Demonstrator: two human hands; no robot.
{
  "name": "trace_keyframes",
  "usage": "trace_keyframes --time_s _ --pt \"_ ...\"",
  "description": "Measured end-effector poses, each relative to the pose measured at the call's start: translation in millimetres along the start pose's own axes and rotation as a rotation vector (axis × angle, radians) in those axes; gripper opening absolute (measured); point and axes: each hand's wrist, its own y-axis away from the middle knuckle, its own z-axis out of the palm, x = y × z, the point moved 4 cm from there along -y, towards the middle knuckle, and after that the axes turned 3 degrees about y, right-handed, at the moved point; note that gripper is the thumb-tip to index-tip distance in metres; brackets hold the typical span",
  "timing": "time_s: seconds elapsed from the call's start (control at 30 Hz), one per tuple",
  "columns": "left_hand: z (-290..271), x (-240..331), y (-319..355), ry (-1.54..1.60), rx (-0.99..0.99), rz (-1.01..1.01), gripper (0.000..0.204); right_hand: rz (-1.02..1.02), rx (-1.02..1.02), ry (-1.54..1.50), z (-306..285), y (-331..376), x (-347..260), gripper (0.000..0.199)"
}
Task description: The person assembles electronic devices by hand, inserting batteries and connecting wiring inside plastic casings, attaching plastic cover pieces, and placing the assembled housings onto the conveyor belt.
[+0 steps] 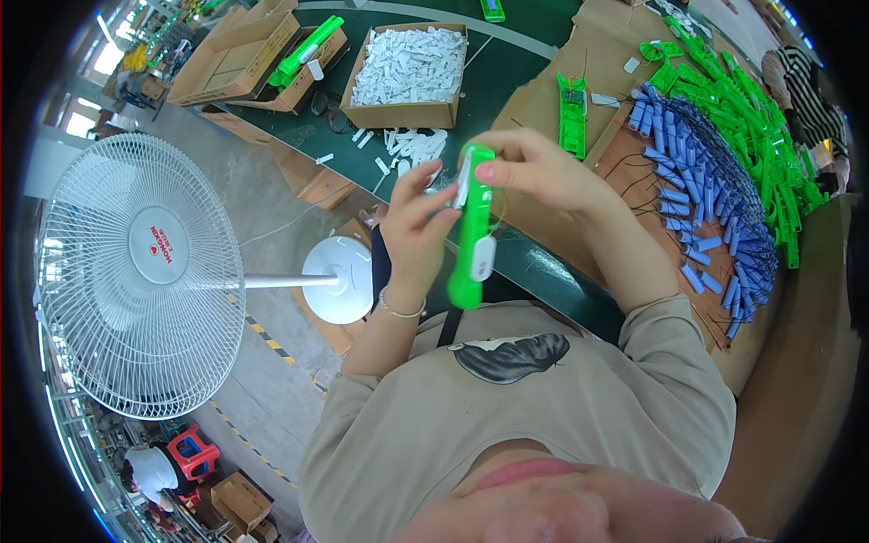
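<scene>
Grey floor [290, 425] is stretching across the left of the frame. At centre, the right hand [539, 174] is grasping a green casing [474, 231], while the left hand [412, 219] is working at a white strip [464, 178] near its top, whether pinching it I cannot tell. Strip-fitting is seemingly underway, the next move calling for careful alignment. Beyond, white pieces [422, 145] are lying by a cardboard box [403, 118].

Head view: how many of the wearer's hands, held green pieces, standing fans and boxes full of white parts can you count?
Wearer's hands: 2 (left hand, right hand)
Held green piece: 1
Standing fan: 1
Box of white parts: 1
Total: 5
</scene>
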Motion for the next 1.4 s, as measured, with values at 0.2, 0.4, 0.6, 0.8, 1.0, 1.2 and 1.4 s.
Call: trace_keyframes --time_s 0.2,0.4,0.6,0.8,1.0,1.2,1.4 --pt "22.6 -12.7 15.6 1.172 -0.186 -0.919 0.069 0.149 -0.169 -0.067 16.8 -2.3 18.5 0.036" --pt "20.7 4.1 14.1 0.132 -0.224 -0.411 0.044 -0.023 0.276 0.08 4.1 -3.6 7.2 0.033" --pt "15.8 11.5 9.3 0.33 -0.105 -0.517 0.037 0.048 0.171 0.358 7.5 -0.9 18.0 0.017" --pt "18.9 -5.8 15.4 0.401 0.04 -0.48 0.037 -0.066 0.262 0.569 45.6 17.7 17.2 0.015" --pt "26.8 -21.0 24.7 0.568 0.022 -0.583 0.037 -0.166 0.395 0.892 50.3 32.8 28.5 0.013" --pt "43.2 -8.5 22.1 0.467 -0.163 -0.463 0.049 0.061 0.642 0.439 22.2 47.8 13.7 0.019" --pt "49.0 6.9 22.3 0.024 -0.219 -0.121 0.052 0.144 0.464 0.324 26.8 51.8 17.4 0.045"
